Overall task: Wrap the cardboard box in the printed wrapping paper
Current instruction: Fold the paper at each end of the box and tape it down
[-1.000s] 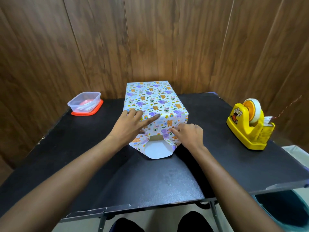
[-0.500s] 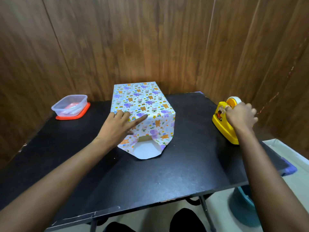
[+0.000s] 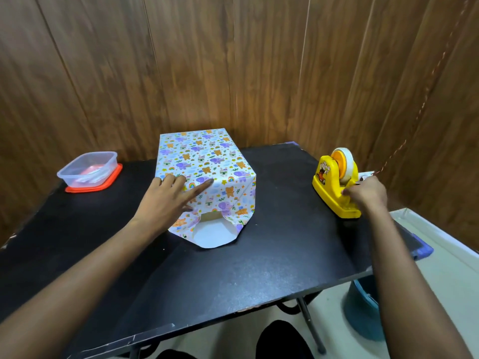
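**Cardboard box** point(image 3: 210, 216): stands mid-table, long axis running 12 to 6 o'clock. Covered on top and sides by printed wrapping paper point(image 3: 204, 161). Open at the 6 o'clock end, showing a strip of bare cardboard between 2 tucked side folds. White-backed bottom flap point(image 3: 212, 235) lying flat on the black table point(image 3: 233, 278).

**Left hand** point(image 3: 168, 200): fingers straight and spread, pressing flat on the paper at the box's near top edge, toward its 9 o'clock corner.

**Right hand** point(image 3: 368, 195): at 3 o'clock, well apart from the box. Fingers curled at the cutter end of the yellow tape dispenser point(image 3: 331, 187), thumb against its body. Pinching tape or not: cannot tell.

**Clear plastic container** point(image 3: 88, 168): at 10 o'clock, sitting on a red lid point(image 3: 108, 183).

**Blue bin** point(image 3: 363, 314): on the floor at 4 o'clock, partly under the table edge.

**Wood-panel wall** point(image 3: 233, 73): behind, from 9 round to 3 o'clock.
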